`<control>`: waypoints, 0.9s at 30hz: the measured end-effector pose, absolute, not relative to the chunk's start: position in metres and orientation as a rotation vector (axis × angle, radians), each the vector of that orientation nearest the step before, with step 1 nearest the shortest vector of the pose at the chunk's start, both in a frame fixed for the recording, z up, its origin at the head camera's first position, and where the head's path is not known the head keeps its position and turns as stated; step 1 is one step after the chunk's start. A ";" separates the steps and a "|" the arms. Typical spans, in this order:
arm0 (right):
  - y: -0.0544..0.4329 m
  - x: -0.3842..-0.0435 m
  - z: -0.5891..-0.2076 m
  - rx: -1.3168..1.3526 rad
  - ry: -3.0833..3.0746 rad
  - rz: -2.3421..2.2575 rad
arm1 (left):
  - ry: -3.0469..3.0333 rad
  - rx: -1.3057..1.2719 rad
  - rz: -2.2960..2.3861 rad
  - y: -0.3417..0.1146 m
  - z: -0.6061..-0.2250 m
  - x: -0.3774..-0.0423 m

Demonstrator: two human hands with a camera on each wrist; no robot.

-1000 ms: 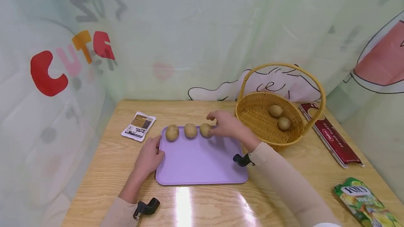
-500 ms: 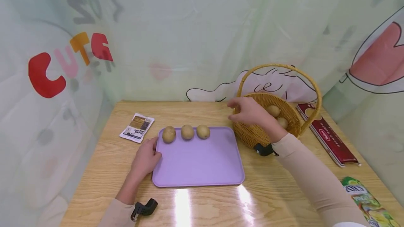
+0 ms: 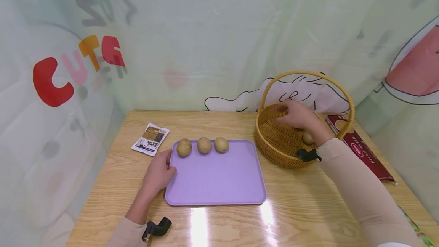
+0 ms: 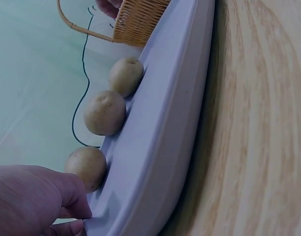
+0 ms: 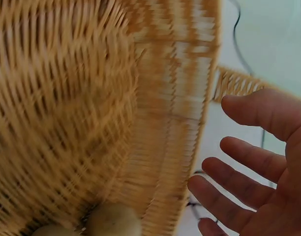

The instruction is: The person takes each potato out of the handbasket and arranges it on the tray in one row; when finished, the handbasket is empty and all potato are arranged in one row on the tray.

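My left hand point(image 3: 159, 171) holds the left rim of a lilac tray point(image 3: 219, 178), thumb at the edge. In the left wrist view the hand point(image 4: 37, 201) pinches the tray's corner. Three potatoes stand in a row along the tray's far edge: a left one point(image 3: 184, 147), a middle one point(image 3: 204, 145) and a right one point(image 3: 221, 145). Over the wicker basket point(image 3: 274, 151) hovers my right hand point(image 3: 298, 116), holding nothing. Its fingers point(image 5: 234, 167) are spread in the right wrist view, where two potatoes lie in the basket, one potato point(image 5: 113, 220) showing more fully.
The basket's tall handle point(image 3: 308, 73) arches above the right hand. A white-edged packet point(image 3: 151, 139) lies left of the tray. To the right of the basket is a long dark red package point(image 3: 365, 151). A green bag point(image 3: 415, 224) is mostly hidden by the right sleeve.
My right hand has let go of the rightmost potato on the tray and moved right, over the basket. The left hand stays at the tray's rim.
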State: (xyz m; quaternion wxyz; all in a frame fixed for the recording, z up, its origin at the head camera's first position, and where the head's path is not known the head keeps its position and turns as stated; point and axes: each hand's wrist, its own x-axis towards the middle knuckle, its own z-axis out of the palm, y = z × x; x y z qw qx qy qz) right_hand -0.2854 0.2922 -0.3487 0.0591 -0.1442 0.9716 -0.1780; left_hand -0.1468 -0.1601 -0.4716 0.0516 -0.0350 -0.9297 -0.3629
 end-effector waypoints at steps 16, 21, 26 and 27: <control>0.329 -0.301 -0.366 -0.185 2.899 -0.406 | -2.860 -0.058 -1.088 -0.159 -0.476 -0.148; 0.333 -0.299 -0.366 -0.087 2.917 -0.303 | -2.860 -0.049 -1.089 -0.159 -0.478 -0.149; 0.335 -0.300 -0.369 -0.105 2.906 -0.246 | -2.859 -0.049 -1.088 -0.160 -0.477 -0.150; 0.335 -0.301 -0.370 -0.113 2.901 -0.237 | -2.860 -0.049 -1.086 -0.160 -0.477 -0.150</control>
